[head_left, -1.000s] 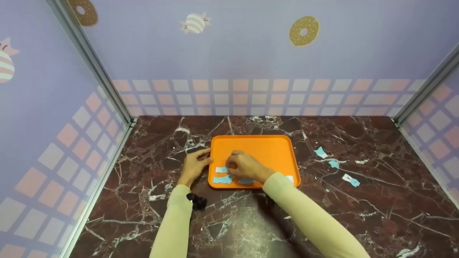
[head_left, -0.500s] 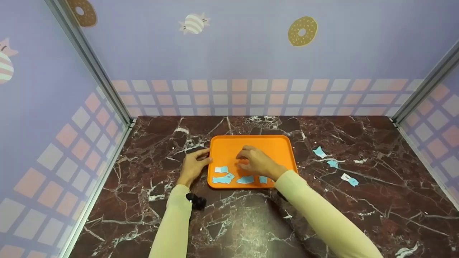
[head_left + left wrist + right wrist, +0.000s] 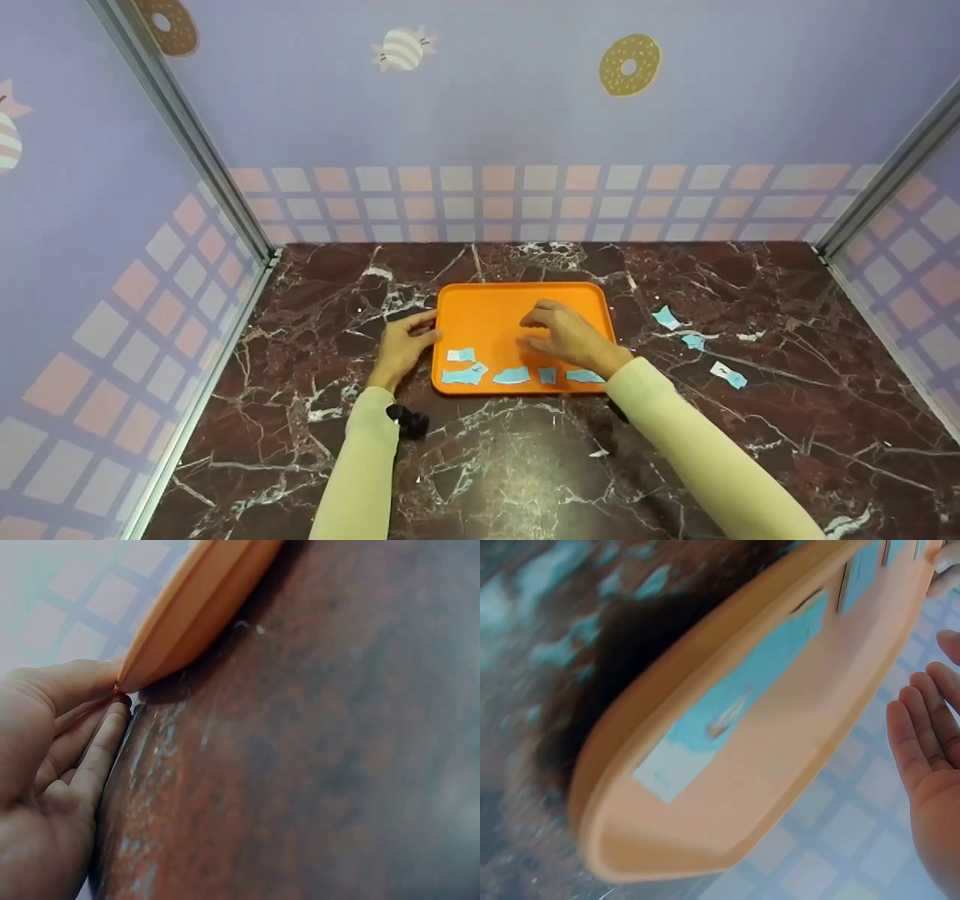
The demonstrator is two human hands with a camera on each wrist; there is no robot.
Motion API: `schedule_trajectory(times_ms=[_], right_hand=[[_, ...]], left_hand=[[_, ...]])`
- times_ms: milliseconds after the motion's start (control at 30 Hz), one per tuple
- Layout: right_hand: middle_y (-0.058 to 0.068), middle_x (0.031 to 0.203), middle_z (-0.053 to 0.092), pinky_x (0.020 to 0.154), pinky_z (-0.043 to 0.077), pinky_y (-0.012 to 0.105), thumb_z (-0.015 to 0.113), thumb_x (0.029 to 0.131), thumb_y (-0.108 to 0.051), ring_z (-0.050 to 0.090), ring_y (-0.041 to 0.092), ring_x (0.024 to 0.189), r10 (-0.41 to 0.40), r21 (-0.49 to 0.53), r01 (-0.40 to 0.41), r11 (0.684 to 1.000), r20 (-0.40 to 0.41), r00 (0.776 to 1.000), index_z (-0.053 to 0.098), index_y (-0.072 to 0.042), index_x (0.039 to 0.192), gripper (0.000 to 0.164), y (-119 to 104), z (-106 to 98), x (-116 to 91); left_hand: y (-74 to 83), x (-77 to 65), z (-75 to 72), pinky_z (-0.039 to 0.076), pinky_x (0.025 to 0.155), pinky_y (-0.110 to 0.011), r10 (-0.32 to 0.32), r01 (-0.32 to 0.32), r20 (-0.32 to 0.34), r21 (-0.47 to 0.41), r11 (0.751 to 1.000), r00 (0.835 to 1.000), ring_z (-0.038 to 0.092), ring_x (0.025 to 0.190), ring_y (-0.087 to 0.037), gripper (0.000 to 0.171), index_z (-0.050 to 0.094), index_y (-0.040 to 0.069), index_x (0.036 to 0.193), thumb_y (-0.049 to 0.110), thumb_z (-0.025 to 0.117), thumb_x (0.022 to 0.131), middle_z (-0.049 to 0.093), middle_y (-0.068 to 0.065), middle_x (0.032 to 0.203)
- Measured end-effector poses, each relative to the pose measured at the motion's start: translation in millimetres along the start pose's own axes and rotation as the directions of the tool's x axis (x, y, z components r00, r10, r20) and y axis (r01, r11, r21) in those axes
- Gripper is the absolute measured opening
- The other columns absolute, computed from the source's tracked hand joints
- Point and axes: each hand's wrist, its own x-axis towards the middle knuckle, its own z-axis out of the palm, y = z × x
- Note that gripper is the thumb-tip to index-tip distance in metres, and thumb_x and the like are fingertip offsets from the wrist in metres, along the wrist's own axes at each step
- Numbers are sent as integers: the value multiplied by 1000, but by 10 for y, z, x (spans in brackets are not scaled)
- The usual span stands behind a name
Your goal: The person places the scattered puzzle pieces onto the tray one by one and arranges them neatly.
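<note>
Your right hand [image 3: 568,335] hovers over an orange rectangular tray with rounded corners [image 3: 487,309]; your left hand [image 3: 405,346] touches its rim

Your right fingers are relaxed and slightly bent, with the thumb held apart and nothing between them. Your left fingers reach out straight, their tips and the thumb against the tray's left edge.

Below your right hand, along the tray's near side, lie flat torn blue paper scraps: a long strip [image 3: 581,376] by your right wrist, a small squarish scrap [image 3: 547,375], a wedge-shaped scrap [image 3: 511,376] and a broad jagged scrap [image 3: 461,376]. A blue-and-white rectangle [image 3: 460,355] sits just beyond that last one, nearest your left thumb.

Three more scraps lie to the tray's right, well apart from your fingers: one blue and white [image 3: 665,318], one plain blue [image 3: 694,343], one white and blue [image 3: 728,374].

Under everything spreads a dark red-brown tabletop with white marble veining [image 3: 480,480]. Around it stand lavender walls [image 3: 510,112] printed with doughnuts, sweets and pink-and-white checks, with grey metal posts at the corners [image 3: 180,112].
</note>
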Motion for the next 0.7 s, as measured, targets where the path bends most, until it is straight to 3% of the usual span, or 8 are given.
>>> schedule_trajectory(times_ms=[700], right_hand=[[15, 107, 68, 90, 60, 49, 82, 94, -8, 69, 33, 99, 7, -43, -10, 999, -79, 997, 76, 6, 115, 25, 269, -280, -382]], left_hand=[[1, -8, 8, 58, 99, -37, 8, -8, -5, 8, 1000, 1000, 68, 122, -34, 41, 74, 1, 134, 0, 79, 93, 72, -19, 132]])
